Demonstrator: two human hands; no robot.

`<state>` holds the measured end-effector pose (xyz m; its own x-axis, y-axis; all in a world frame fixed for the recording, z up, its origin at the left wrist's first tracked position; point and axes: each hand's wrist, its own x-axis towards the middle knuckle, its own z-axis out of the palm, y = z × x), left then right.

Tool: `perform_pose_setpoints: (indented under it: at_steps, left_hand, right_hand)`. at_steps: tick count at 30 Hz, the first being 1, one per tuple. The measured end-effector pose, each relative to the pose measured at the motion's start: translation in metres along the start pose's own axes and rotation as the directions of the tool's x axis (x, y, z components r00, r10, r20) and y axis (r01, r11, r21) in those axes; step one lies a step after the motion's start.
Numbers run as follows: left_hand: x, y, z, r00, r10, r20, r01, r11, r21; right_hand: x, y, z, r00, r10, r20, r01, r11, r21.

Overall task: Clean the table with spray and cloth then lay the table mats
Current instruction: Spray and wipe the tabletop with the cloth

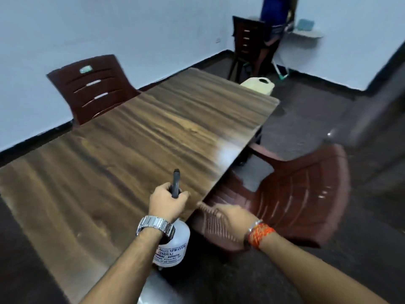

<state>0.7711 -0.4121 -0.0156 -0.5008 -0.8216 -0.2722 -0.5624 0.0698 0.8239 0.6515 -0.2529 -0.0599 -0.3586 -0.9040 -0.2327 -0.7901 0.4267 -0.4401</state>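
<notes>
Head view, from my remote seat: my left hand is wrapped round the black trigger head of the translucent white plastic spray bottle, which hangs over the near right edge of the long dark wood-grain table. My right hand touches the reddish-brown plastic chair just beside it, too blurred to tell its grip. I judge we are at the spraying stage; wiping and mats remain, with neither cloth nor mats visible. Pale blue walls; dark floor.
</notes>
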Motion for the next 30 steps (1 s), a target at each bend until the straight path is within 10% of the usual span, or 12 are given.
perform_pose_setpoints:
  at_steps: [7,16,30]
  left_hand:
    - [-0.034,0.112,0.148,0.956,0.242,0.166,-0.262,0.959,0.112]
    - [-0.059,0.222,0.293,0.888,0.352,0.296,-0.411,0.895,0.172]
    - [0.07,0.37,0.439,0.85,0.401,0.341,-0.507,0.798,0.326]
  right_hand:
    - [-0.054,0.137,-0.112,0.813,0.34,-0.473,-0.27,0.939,0.212]
    - [-0.111,0.267,-0.217,0.629,0.463,-0.625,-0.276,0.884,0.377]
    - [-0.042,0.433,-0.341,0.662,0.419,-0.622,-0.163,0.89,0.426]
